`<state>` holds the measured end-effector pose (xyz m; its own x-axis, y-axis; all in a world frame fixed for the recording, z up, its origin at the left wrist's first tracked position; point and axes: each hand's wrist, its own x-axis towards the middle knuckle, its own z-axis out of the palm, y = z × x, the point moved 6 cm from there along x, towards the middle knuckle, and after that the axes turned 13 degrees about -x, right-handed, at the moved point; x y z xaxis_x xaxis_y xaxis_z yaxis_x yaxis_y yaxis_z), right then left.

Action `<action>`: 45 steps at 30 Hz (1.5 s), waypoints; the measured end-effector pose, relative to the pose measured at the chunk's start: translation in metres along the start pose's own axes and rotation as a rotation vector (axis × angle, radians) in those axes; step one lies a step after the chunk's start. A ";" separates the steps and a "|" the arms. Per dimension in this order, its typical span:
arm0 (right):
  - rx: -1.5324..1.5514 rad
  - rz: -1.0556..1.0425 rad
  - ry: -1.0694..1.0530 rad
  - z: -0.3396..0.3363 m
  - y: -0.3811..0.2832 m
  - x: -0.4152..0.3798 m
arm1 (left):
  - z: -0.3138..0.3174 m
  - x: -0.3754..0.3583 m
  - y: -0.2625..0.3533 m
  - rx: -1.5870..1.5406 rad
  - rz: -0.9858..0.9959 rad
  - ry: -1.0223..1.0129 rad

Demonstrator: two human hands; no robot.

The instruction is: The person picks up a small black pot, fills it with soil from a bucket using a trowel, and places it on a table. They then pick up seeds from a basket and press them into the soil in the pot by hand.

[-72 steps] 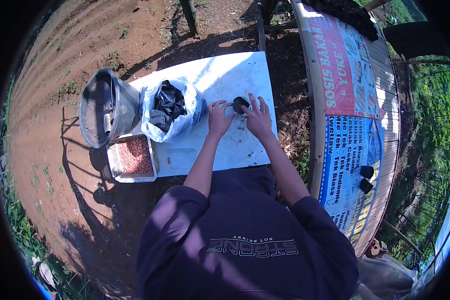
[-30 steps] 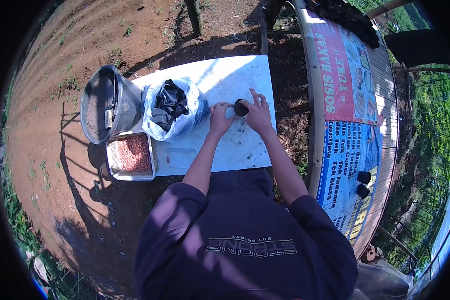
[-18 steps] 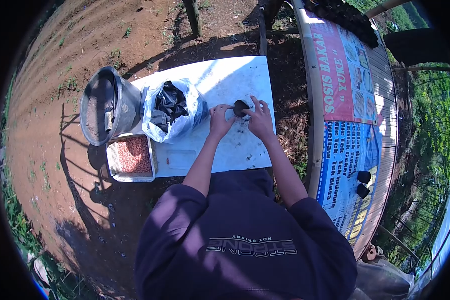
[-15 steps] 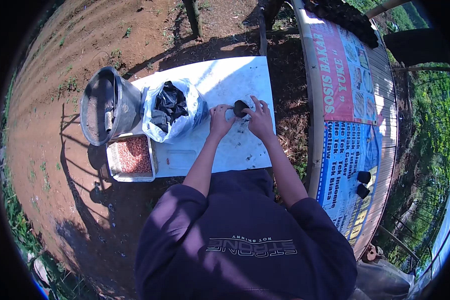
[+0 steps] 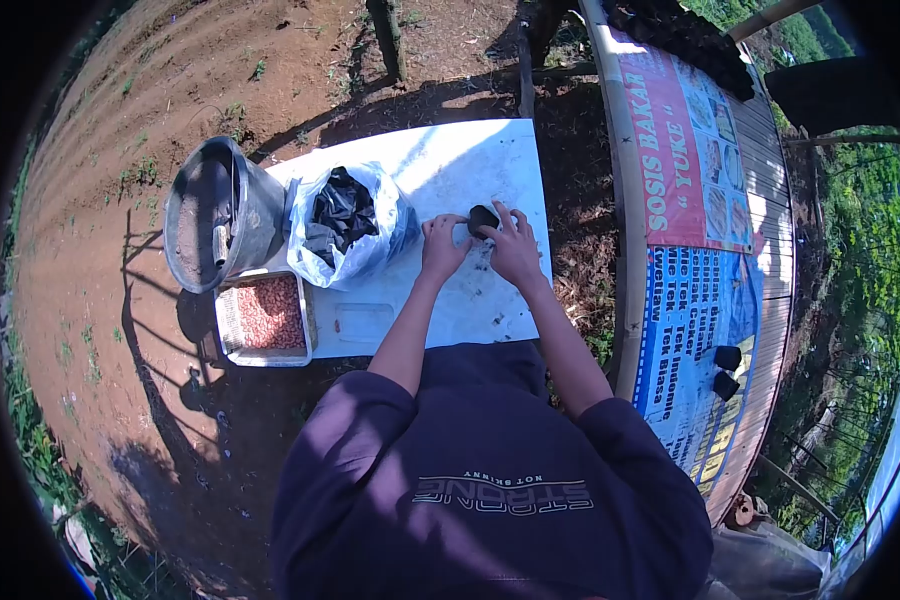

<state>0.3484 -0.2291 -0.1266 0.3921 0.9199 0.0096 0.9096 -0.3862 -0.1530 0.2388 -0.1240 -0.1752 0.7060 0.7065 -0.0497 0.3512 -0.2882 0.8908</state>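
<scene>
Over the white table, a small black plastic planting bag is held between my two hands. My left hand grips its left side with bent fingers. On the other side, my right hand has its fingers and thumb closed on the bag's edge. To the left stands a clear plastic sack stuffed with crumpled black bags. What is inside the held bag cannot be made out.
A dark bucket with soil and a handled tool stands at the table's left end. Below it, a pale basket contains reddish seeds. Several crumbs dot the white table. Two black bags rest on a bannered bench at right.
The fingers of my right hand have curled in closer around the black bag. My hands and the bag stay in nearly the same place; the view shifts slightly.
</scene>
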 end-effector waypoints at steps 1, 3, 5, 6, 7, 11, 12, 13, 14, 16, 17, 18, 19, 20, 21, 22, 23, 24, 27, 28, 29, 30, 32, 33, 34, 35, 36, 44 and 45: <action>-0.002 0.015 0.005 -0.001 0.001 0.000 | 0.000 0.001 0.000 0.005 0.002 -0.002; -0.023 0.015 0.005 -0.001 0.001 0.001 | 0.000 0.003 0.000 0.013 0.007 -0.008; -0.059 -0.018 -0.008 0.001 -0.002 0.000 | 0.001 0.004 0.000 0.008 0.003 -0.013; -0.063 -0.017 -0.006 0.002 -0.001 -0.001 | 0.000 0.003 0.000 0.006 0.001 -0.015; -0.067 -0.018 -0.002 0.003 0.001 -0.002 | 0.000 0.003 0.001 0.009 -0.003 -0.015; -0.126 0.031 0.014 0.004 0.008 -0.004 | -0.001 0.001 0.004 0.010 -0.013 -0.008; -0.123 0.037 0.002 0.005 0.008 -0.005 | 0.000 0.001 0.005 0.007 -0.013 -0.009; -0.118 0.042 -0.009 0.006 0.009 -0.005 | 0.001 0.001 0.005 0.006 -0.017 -0.009; -0.112 0.047 -0.020 0.007 0.008 -0.005 | 0.001 0.000 0.005 0.006 -0.021 -0.008; -0.093 0.073 0.022 0.010 0.009 -0.005 | 0.000 0.000 0.005 0.011 -0.026 -0.002; -0.083 0.086 0.042 0.011 0.009 -0.005 | 0.001 0.000 0.006 0.013 -0.027 0.001; -0.077 0.076 0.018 0.012 0.008 -0.005 | 0.002 0.000 0.005 0.016 -0.029 0.003; -0.070 0.067 -0.006 0.013 0.007 -0.006 | 0.002 0.000 0.005 0.017 -0.025 0.003; -0.063 0.058 -0.031 0.013 0.006 -0.007 | 0.002 0.000 0.004 0.019 -0.021 0.003; -0.054 0.063 -0.010 0.011 0.006 -0.007 | 0.002 0.001 0.004 0.021 -0.017 0.003; -0.044 0.066 0.010 0.009 0.005 -0.007 | 0.001 0.000 0.005 0.024 -0.016 0.007; -0.035 0.067 0.031 0.007 0.004 -0.007 | 0.001 0.000 0.005 0.026 -0.016 0.014; -0.049 0.063 0.016 0.009 0.004 -0.007 | 0.000 0.000 0.005 0.029 -0.016 0.021; -0.061 0.059 -0.015 0.010 0.005 -0.008 | -0.002 0.000 0.004 0.000 -0.044 0.069; -0.045 0.059 -0.015 0.008 0.006 -0.008 | -0.002 0.000 0.003 0.012 -0.062 0.072; -0.029 0.058 -0.015 0.006 0.005 -0.007 | -0.003 0.001 0.003 0.025 -0.079 0.077; -0.021 0.056 -0.031 0.006 0.005 -0.006 | -0.004 0.002 0.002 0.038 -0.097 0.082; -0.006 0.054 -0.066 0.004 0.005 -0.007 | -0.005 0.003 0.002 0.061 -0.114 0.095; -0.011 0.056 -0.055 0.003 0.005 -0.006 | -0.005 0.004 0.005 0.071 -0.120 0.102; -0.015 0.056 -0.044 0.003 0.004 -0.003 | -0.006 0.006 0.008 0.070 -0.133 0.099; -0.017 0.056 -0.035 0.003 0.003 -0.002 | -0.006 0.006 0.009 0.070 -0.148 0.096; -0.026 0.044 -0.044 0.005 0.003 -0.001 | -0.006 0.005 0.010 0.069 -0.164 0.092; -0.020 0.054 -0.009 0.006 0.003 0.001 | -0.002 0.007 0.004 0.118 -0.239 0.016; 0.011 0.077 0.067 0.002 0.006 0.000 | -0.003 0.008 0.005 0.119 -0.248 0.001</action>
<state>0.3536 -0.2315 -0.1294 0.4691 0.8809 0.0635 0.8752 -0.4540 -0.1669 0.2448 -0.1178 -0.1697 0.5886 0.7657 -0.2594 0.5830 -0.1797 0.7923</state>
